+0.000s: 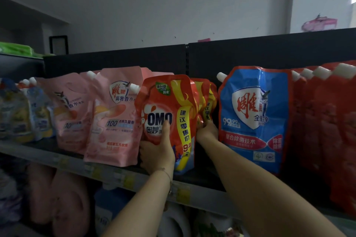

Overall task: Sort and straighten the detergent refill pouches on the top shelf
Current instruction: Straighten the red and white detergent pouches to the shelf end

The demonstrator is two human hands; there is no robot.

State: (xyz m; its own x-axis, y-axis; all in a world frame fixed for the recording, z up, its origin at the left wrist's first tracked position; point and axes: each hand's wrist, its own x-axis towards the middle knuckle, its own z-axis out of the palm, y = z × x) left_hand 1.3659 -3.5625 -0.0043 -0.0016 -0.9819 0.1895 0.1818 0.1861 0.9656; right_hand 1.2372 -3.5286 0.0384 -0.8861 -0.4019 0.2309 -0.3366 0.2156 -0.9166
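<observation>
A red OMO refill pouch (169,106) stands at the middle of the top shelf (107,173). My left hand (157,150) grips its lower front, thumb up over the logo. Behind it stand more red OMO pouches (207,98); my right hand (207,131) reaches in and holds the lower edge of these. To the left lean two pink pouches (113,121). On the right a blue pouch (252,117) stands upright, with a row of red pouches (327,131) beyond it.
Pale blue and yellow pouches (25,113) fill the far left of the shelf. A black back panel (269,54) rises behind the row. Bottles and pink packs (63,198) sit on the shelf below. A green pack (17,49) lies up at the left.
</observation>
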